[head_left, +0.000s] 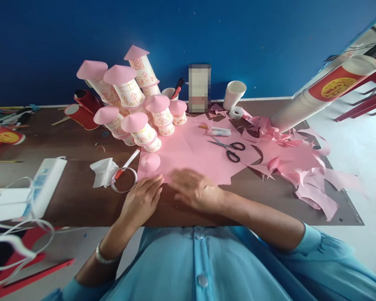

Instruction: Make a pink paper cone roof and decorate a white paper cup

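My left hand [144,198] lies flat, fingers stretched out, at the near left edge of a pink paper sheet [188,142]. Just beyond its fingertips sits a small pink paper cone [151,162]. My right hand [198,190] is over the sheet's near edge, its fingers extended and blurred by motion, with nothing seen in it. Farther off stand several decorated paper-cup towers [130,94] with pink cone roofs. Black-handled scissors [228,147] rest partly spread on the sheet, near white-barrelled pens [219,131]. A roll of tape [124,180] lies left of my left hand.
Pink paper scraps [301,163] cover the right side of the brown table [72,200]. A long stack of paper cups [319,96] leans there. A white cup [234,95] and small tape roll [236,112] stand by the blue wall. At left is a power strip [48,186] with cables.
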Demonstrator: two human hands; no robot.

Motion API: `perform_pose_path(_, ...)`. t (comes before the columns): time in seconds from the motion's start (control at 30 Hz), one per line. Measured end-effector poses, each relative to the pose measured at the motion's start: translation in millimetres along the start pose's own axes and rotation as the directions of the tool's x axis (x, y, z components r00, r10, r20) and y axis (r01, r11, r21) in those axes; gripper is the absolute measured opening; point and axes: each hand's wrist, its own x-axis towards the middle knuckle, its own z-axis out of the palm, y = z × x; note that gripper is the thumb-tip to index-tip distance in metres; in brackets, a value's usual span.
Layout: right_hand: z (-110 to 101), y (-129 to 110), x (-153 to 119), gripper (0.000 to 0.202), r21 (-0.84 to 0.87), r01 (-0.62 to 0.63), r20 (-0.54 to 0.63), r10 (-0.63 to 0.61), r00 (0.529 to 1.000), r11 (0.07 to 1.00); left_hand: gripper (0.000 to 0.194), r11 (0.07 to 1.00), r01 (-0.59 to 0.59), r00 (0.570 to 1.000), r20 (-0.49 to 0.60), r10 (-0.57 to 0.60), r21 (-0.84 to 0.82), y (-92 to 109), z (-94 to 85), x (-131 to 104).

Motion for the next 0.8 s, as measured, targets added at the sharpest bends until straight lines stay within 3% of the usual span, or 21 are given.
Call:
perform_pose_path(0.07,-6,5,-7,0.053,-0.111,-0.362,-0.123,0.349,0.929,0.925,0.028,1.0,0.006,1.0,-0.002,-0.006,0.006,0,0.3,0)
perform_pose_path(0.1,-9,5,-11,0.056,-0.12,-0.449,-0.123,0.436,0.892,0.885,0.028,1.0,0.008,1.0,-0.001,-0.008,0.009,1,0.3,-1)
perform_pose_path(0.13,-12,4,-15,0.054,-0.095,-0.436,-0.084,0.429,0.899,0.895,0.029,1.0,0.01,1.0,0.001,-0.01,0.01,1,0.4,-1)
perform_pose_path(0.17,-15,1,-19,0.049,-0.03,-0.328,0.0,0.328,0.945,0.944,0.03,1.0,0.01,1.0,0.004,-0.01,0.009,1,0.3,-1)
perform_pose_path(0.2,-16,-2,-23,0.044,0.091,-0.153,0.111,0.143,0.984,0.984,0.03,1.0,0.011,1.0,0.007,-0.011,0.006,1,0.1,-1)
perform_pose_path(0.23,-18,-5,-25,0.037,0.225,0.013,0.194,-0.058,0.979,0.974,0.031,1.0,0.011,1.0,0.008,-0.011,0.003,1,-0.1,-1)
perform_pose_path(0.27,-19,-6,-27,0.033,0.272,0.063,0.191,-0.118,0.974,0.96,0.031,1.0,0.011,1.0,0.009,-0.011,0.001,1,-0.3,-1)
perform_pose_path(0.3,-20,-6,-29,0.035,0.219,0.023,0.107,-0.047,0.993,0.976,0.03,1.0,0.012,1.0,0.006,-0.012,0.0,1,-0.6,-1)
perform_pose_path(0.33,-21,-5,-30,0.04,0.106,-0.108,0.01,0.108,0.994,0.988,0.029,1.0,0.012,1.0,0.003,-0.012,0.002,1,-0.8,0)
perform_pose_path(0.4,-23,-3,-32,0.049,-0.061,-0.44,-0.118,0.432,0.894,0.896,0.028,1.0,0.008,1.0,0.0,-0.008,0.018,2,-1.2,0)
perform_pose_path(0.43,-25,-4,-33,0.052,-0.09,-0.492,-0.109,0.482,0.869,0.866,0.027,1.0,0.0,1.0,0.0,0.0,0.031,2,-1.3,-1)
perform_pose_path(0.47,-26,-7,-34,0.05,-0.059,-0.432,-0.047,0.43,0.901,0.9,0.028,0.999,-0.01,1.0,0.002,0.009,0.045,2,-1.3,-1)
perform_pose_path(0.5,-28,-10,-34,0.043,0.05,-0.285,0.054,0.282,0.958,0.957,0.029,0.998,-0.019,1.0,0.004,0.019,0.055,2,-1.3,-1)
perform_pose_path(0.53,-30,-13,-34,0.033,0.221,-0.095,0.156,0.061,0.986,0.971,0.03,0.998,-0.028,1.0,0.005,0.027,0.061,2,-1.4,-1)
perform_pose_path(0.57,-32,-15,-34,0.027,0.361,0.014,0.208,-0.095,0.974,0.932,0.03,0.998,-0.031,1.0,0.004,0.031,0.061,2,-1.5,-1)
perform_pose_path(0.6,-34,-14,-33,0.027,0.394,0.013,0.185,-0.093,0.978,0.919,0.03,0.998,-0.03,1.0,0.004,0.03,0.055,2,-1.7,-1)
perform_pose_path(0.67,-35,-7,-31,0.032,0.228,-0.144,0.018,0.143,0.989,0.963,0.027,0.999,-0.018,1.0,-0.012,0.019,0.042,4,-2.7,2)
perform_pose_path(0.73,-34,3,-32,0.043,-0.02,-0.393,-0.082,0.39,0.917,0.919,0.026,0.999,-0.014,0.999,-0.033,0.015,0.032,8,-4.3,5)
perform_pose_path(0.77,-34,6,-34,0.049,-0.099,-0.441,-0.076,0.435,0.897,0.892,0.027,0.999,-0.027,0.999,-0.039,0.028,0.025,11,-5.1,7)
perform_pose_path(0.8,-34,7,-37,0.053,-0.107,-0.407,-0.039,0.406,0.913,0.907,0.029,0.998,-0.055,0.998,-0.039,0.055,0.008,14,-5.7,9)
